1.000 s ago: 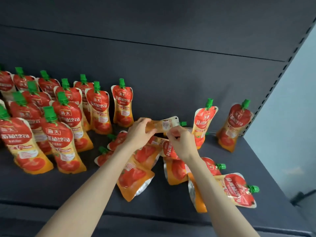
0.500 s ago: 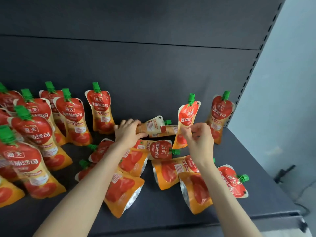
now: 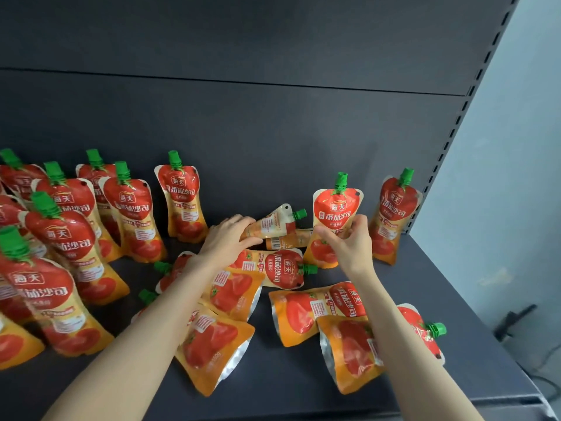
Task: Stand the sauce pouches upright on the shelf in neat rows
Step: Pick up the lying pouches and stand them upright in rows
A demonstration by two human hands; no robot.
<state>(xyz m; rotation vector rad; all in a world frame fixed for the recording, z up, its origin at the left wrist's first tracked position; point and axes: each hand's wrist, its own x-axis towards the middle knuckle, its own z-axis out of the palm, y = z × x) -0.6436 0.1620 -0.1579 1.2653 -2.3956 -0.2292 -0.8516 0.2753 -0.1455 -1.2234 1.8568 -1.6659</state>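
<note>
Red and orange tomato sauce pouches with green caps cover a dark shelf (image 3: 455, 287). Several stand upright in rows at the left (image 3: 65, 238). My left hand (image 3: 227, 238) grips a pale pouch (image 3: 274, 224) that lies on its side with its cap to the right. My right hand (image 3: 349, 241) grips the waist of an upright pouch (image 3: 335, 214) near the back wall. One more upright pouch (image 3: 394, 214) stands at the far right. Several pouches (image 3: 315, 308) lie flat in a loose pile under and between my forearms.
The dark back panel (image 3: 273, 132) rises right behind the pouches. A perforated upright post (image 3: 449, 147) marks the shelf's right end, with a pale wall beyond. The shelf's front edge (image 3: 501, 402) runs along the bottom right.
My right hand has left the lying pouch and taken hold of the upright pouch to its right, which now faces front. My left hand stays on the lying pouch. The view has shifted right.
</note>
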